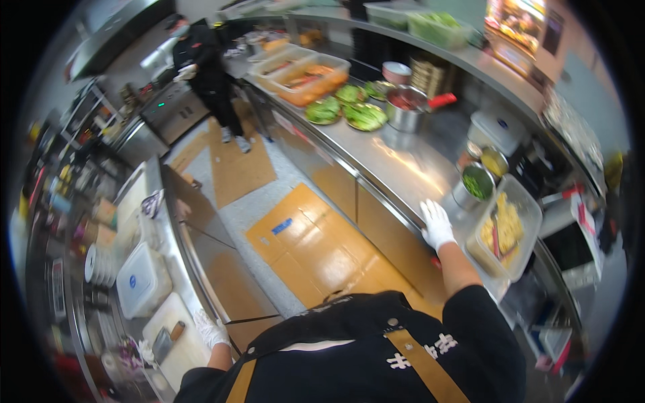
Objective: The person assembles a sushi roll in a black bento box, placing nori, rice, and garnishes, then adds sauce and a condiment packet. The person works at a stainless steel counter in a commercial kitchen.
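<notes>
My right hand (438,225), in a white glove, rests at the front edge of the steel counter (420,178) on the right. Its fingers are stretched out and nothing is in them. Nearest to it are a metal pot of chopped green herbs (477,183) and a plastic tub of pale yellow food (507,232) with a utensil in it. My left hand (211,329), also gloved in white, lies with fingers extended by the edge of the left counter. Beside it a cleaver (164,341) with a wooden handle lies on a white cutting board (191,352).
Plates of lettuce (366,117), a red-handled saucepan (406,117) and a tub of orange food (309,80) stand along the right counter. A lidded white container (143,281) is on the left. Flattened cardboard (322,248) covers the aisle floor. Another person (205,74) stands at the far end.
</notes>
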Demonstrator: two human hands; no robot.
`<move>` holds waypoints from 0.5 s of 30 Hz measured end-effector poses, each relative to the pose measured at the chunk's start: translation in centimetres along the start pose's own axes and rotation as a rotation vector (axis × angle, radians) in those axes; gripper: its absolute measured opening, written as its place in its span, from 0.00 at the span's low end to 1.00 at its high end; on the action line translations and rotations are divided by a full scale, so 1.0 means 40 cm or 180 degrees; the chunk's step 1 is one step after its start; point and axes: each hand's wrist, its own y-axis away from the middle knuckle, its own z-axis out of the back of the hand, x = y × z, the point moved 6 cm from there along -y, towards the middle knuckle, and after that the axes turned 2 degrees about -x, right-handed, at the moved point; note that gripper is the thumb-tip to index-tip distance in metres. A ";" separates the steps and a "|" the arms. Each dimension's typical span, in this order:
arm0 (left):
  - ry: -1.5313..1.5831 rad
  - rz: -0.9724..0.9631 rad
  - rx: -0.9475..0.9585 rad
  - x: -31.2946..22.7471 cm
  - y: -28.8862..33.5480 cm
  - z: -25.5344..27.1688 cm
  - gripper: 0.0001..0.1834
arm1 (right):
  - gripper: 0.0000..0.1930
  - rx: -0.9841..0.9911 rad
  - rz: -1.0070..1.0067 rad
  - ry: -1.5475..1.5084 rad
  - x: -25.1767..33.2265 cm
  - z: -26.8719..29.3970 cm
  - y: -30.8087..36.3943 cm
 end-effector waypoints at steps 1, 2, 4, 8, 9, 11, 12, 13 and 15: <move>-0.0075 -0.0026 -0.0067 0.004 0.003 -0.003 0.44 | 0.46 0.0020 0.0007 -0.0006 0.002 0.002 -0.001; -0.0034 -0.0070 -0.0133 0.007 0.007 -0.006 0.44 | 0.47 -0.0010 0.0046 0.0053 0.006 0.003 0.002; -0.0046 -0.0187 -0.0351 0.011 0.012 -0.010 0.44 | 0.48 -0.0019 0.0056 0.0188 0.006 -0.001 0.004; 0.0073 -0.0058 -0.0266 0.026 -0.002 -0.037 0.47 | 0.47 0.0107 0.0038 0.0236 -0.007 -0.023 0.003; 0.0029 -0.0067 -0.0324 0.030 0.000 -0.037 0.47 | 0.48 0.0002 0.0112 0.0213 -0.004 -0.022 0.004; 0.0023 -0.0093 -0.0248 0.033 -0.004 -0.047 0.49 | 0.50 0.0037 0.0078 0.0210 -0.010 -0.028 0.007; 0.0024 -0.0105 -0.0314 0.031 -0.007 -0.046 0.49 | 0.50 0.0134 0.0063 0.0248 -0.014 -0.035 0.006; 0.0048 -0.0066 -0.0247 0.033 -0.009 -0.050 0.49 | 0.51 0.0098 0.0090 0.0288 -0.014 -0.035 0.006; -0.0003 0.0025 -0.0193 0.033 -0.010 -0.051 0.48 | 0.51 0.0075 0.0103 0.0330 -0.015 -0.036 0.004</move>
